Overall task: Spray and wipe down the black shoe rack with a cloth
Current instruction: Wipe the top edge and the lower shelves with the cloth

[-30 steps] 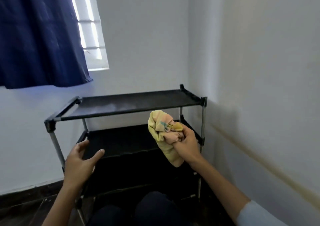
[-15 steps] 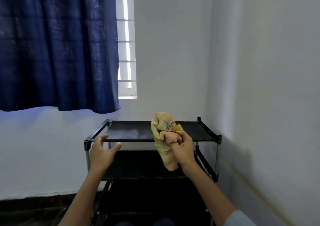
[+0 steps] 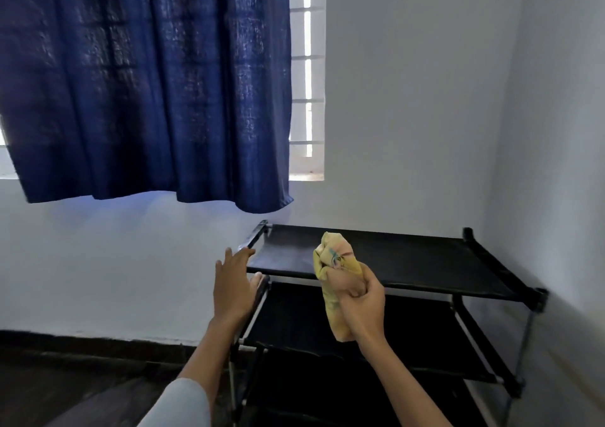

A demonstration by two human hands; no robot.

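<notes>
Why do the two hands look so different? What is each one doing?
The right hand is curled shut around a bunched yellow cloth; the left hand is open and holds nothing. The right hand is raised in front of the black shoe rack; the left hand reaches to the rack's left front corner, fingers spread. Both are bare and close to the top shelf.

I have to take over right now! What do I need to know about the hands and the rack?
Left hand: open, reaching at the rack's front-left corner; contact unclear.
Right hand: shut on the bunched yellow cloth, held in front of the top shelf, not touching it.
Rack stands in the corner under the curtain.
No spray bottle in view.
Done: can't tell.
Left: likely wiping the shelves.
</notes>
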